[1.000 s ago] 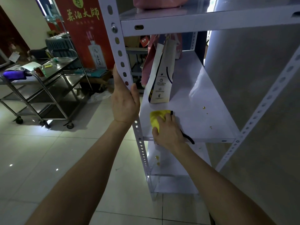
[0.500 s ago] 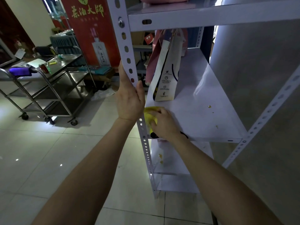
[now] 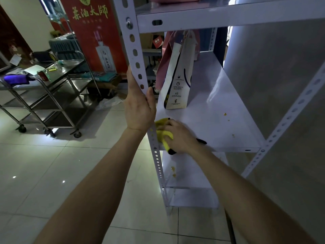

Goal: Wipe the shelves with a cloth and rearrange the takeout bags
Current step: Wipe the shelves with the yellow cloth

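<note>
Two hands engaged: post point(image 3: 135, 59) gripped by left hand point(image 3: 140, 111); cloth point(image 3: 162, 132) clutched under curled right hand point(image 3: 179, 136) at shelf point(image 3: 219, 124) corner. Wiping was judged underway; crumbs point(image 3: 225, 114) farther right needed reaching next.

Eatery back room: steel service trolley point(image 3: 58, 80), red advertising banner point(image 3: 95, 32), shelving point(image 3: 219, 103) with takeout bag point(image 3: 177, 81)

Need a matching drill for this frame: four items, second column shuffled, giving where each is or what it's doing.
1 left hand
2 right hand
3 white paper bag
4 crumbs

A stands upright on the middle shelf
B holds the yellow cloth at the shelf's front left corner
C grips the shelf post
D scattered on the shelf's right side

Pairs: 1-C, 2-B, 3-A, 4-D
</note>
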A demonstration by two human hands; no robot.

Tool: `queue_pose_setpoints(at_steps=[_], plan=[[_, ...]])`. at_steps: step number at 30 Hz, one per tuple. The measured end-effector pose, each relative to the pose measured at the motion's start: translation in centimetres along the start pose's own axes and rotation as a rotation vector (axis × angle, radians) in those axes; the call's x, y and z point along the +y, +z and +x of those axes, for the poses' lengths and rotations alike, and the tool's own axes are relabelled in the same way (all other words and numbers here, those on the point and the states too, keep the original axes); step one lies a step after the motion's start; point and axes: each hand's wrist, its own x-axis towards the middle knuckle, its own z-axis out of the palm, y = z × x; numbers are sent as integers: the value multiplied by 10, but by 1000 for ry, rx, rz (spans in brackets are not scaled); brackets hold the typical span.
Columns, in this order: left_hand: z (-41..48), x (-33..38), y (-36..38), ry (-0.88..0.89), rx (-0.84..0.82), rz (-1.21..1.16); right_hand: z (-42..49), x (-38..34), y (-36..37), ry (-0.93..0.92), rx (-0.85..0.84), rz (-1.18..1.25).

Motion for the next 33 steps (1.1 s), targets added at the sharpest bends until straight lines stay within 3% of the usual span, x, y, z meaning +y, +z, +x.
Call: queue_pose_setpoints(at_steps=[2,5,7,11,13,15,17,20,23,26,33], plan=[[1,0,1,3,7,2,-8,30,-20,3,-27,-36],[1,0,1,-6,17,13,-11,67,-40,282,136,-23],[1,0,1,-12,26,25,-1,48,-29,345,178,-27],[0,-1,0,-11,24,15,-6,-5,10,-2,21,32],[1,0,0,4,23,17,-14,4,-2,-41,3,49],[1,1,0,19,24,8,-17,26,-22,70,27,13],[1,2,0,14,27,9,-12,40,-32,328,156,31],[0,2,0,-7,31,14,7,0,-7,588,274,65],[0,0,0,-18,17,17,16,-36,24,452,207,154],[-1,1,1,-23,18,11,10,-14,12,348,94,232],[0,2,-1,-23,9,-1,9,8,1,276,57,46]])
